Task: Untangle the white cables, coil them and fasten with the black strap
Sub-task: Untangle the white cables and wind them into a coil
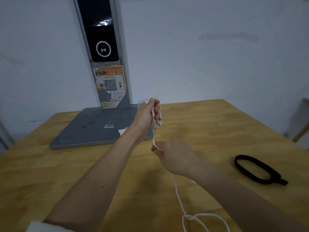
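My left hand is raised above the table and grips a bundle of coiled white cable, whose loops hang below the fingers. One strand runs down from the bundle to my right hand, which pinches it between thumb and fingers. The loose end of the cable trails under my right wrist and lies in a loop with a small knot near the table's front edge. The black strap lies in an open loop on the table, to the right of my right hand and apart from it.
The wooden table carries a grey flat base plate at the back left, with a tall grey post and a dark screen rising from it. A white wall stands behind. The table's right edge falls away at the far right.
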